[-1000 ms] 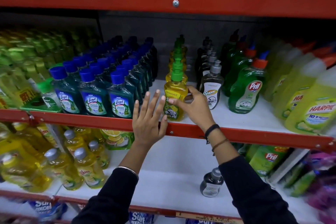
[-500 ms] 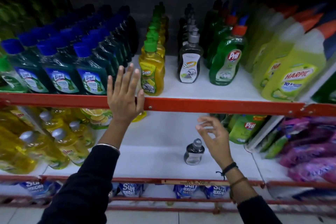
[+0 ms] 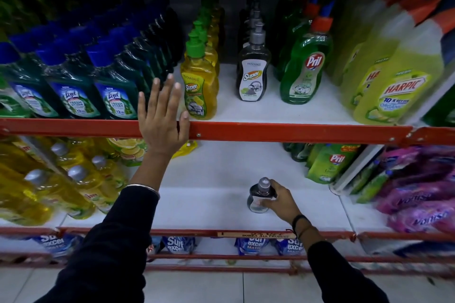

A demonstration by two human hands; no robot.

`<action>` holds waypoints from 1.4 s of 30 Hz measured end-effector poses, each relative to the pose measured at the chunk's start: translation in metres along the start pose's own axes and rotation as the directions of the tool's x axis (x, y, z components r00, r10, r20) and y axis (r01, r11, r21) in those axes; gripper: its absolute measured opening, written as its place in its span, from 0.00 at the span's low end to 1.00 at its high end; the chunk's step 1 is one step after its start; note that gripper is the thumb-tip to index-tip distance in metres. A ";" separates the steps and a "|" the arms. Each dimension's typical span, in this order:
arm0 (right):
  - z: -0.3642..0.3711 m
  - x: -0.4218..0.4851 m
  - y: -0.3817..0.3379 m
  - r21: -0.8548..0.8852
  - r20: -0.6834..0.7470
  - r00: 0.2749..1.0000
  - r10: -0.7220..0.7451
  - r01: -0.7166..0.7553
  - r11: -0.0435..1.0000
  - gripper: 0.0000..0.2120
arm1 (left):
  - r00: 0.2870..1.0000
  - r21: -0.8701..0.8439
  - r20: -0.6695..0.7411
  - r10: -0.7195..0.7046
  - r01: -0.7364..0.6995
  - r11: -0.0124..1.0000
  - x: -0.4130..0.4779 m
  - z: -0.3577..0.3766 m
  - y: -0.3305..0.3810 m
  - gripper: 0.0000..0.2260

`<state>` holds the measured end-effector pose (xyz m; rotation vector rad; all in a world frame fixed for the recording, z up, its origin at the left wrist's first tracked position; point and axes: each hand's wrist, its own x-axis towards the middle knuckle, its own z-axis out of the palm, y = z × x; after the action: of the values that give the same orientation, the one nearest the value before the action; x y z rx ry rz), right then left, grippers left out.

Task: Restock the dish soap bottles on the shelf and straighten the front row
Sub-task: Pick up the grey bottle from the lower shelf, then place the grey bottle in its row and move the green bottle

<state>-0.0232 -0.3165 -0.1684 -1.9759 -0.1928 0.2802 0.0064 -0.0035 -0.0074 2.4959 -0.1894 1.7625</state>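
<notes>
Head: right hand [image 3: 280,202] grips rounded dark bottle [image 3: 258,200], grey cap.

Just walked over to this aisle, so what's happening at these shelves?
A person is stocking dish soap. Their right hand is closed around a lone dark pump bottle standing on the lower shelf. Their left hand is open, resting against the red rail of the upper shelf, beside the front yellow Patanjali bottle. Above, a row of matching dark pump bottles stands between the yellow row and the green Pril bottles.
</notes>
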 end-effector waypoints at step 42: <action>-0.069 0.056 -0.247 -0.047 -0.321 0.809 -0.492 0.505 0.862 0.26 | 1.000 0.008 0.005 -0.009 0.009 1.000 0.002 -0.003 0.003 0.24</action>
<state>0.0479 -0.2619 0.0784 -1.8217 -0.4794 -0.3821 0.0037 -0.0059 -0.0044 2.5022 -0.1712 1.7574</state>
